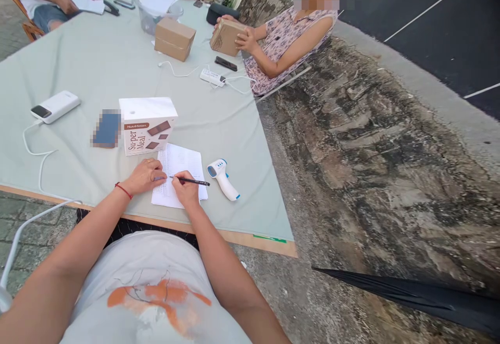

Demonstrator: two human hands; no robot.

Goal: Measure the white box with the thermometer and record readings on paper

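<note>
- At the near edge of the cloth-covered bench (230, 214), the person's left hand (146, 177), a red cord at the wrist, rests loosely open on the left side of some white papers, fingers slightly bent.
- The right hand (186, 190) grips a black pen (201, 182), its tip at the papers (182, 159), which lie near the middle of that edge.
- Just right of the papers, toward the near right corner, lies a white and blue handheld thermometer (222, 177).
- Just behind the papers stands a white box (148, 109) reading "NutriMotion Super Meal"; left of it is a blurred dark-blue object (107, 129).
- Toward the left edge lies a white power bank (58, 106) with a white cable (39, 164) running over the near edge.
- By the right edge are a white device (212, 77) and a dark phone (225, 63); a co-worker (292, 42) there holds a brown box (225, 37).
- Farther back are a cardboard box (174, 41) and a clear container (146, 20) topped with paper.
- Two more people sit at the far side.
</note>
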